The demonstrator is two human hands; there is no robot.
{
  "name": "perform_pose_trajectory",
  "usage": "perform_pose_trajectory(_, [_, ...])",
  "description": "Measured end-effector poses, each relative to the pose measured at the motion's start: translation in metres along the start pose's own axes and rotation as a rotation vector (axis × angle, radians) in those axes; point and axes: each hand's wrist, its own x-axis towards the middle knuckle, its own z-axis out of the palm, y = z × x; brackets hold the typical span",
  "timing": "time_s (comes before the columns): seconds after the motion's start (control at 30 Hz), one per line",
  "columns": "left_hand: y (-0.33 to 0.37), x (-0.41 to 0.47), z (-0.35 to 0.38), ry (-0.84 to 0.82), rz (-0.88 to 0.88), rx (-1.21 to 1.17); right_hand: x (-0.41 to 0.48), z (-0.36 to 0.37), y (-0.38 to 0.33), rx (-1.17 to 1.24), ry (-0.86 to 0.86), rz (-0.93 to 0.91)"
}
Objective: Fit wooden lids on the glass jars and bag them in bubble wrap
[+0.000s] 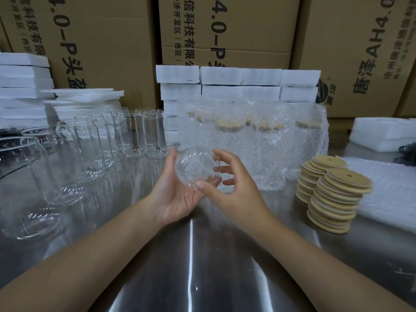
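- The held jar is at the centre of the frame, in the air above the steel table, tipped on its side with one round end toward the camera. It has no lid.
- The left hand lies palm up under the jar and cradles it from below and from the left, with the thumb raised along the jar's left side.
- The right hand comes in from the right. Its thumb tip rests on the jar's lower edge, and its fingers curve round the far side, seen through the glass.
- The empty jars stand upright and unlidded in rows across the left and middle left of the frame.
- The bagged jars stand just behind the hands at centre right, each with a wooden lid on and wrapped in bubble plastic.
- The wooden lids sit in two leaning stacks at right, touching each other. Each top lid has a small hole.
- A flat pile of bubble wrap lies just beside the stacks at the right edge.
- White foam blocks are piled behind the bagged jars and at the upper left.
- Cardboard cartons fill the top of the frame.
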Motion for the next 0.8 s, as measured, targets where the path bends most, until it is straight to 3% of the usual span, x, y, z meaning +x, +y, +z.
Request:
perform_pose_trajectory(0.33, [-0.0103, -0.0008, 0.0102, -0.023, -0.060, 0.026, 0.0025, -0.0008, -0.0004, 0.073, 0.047, 0.052])
perform_pose_trajectory(0.57, [-0.0104, -0.0054, 0.0090, -0.116, -0.218, 0.066, 0.0028, -0.0014, -0.0019, 0.219, 0.103, 0.071])
perform_pose_trajectory(0.8, [-0.0111, -0.0042, 0.0087, -0.152, -0.184, 0.106, 0.0023, -0.0025, -0.0015, 0.234, 0.172, 0.050])
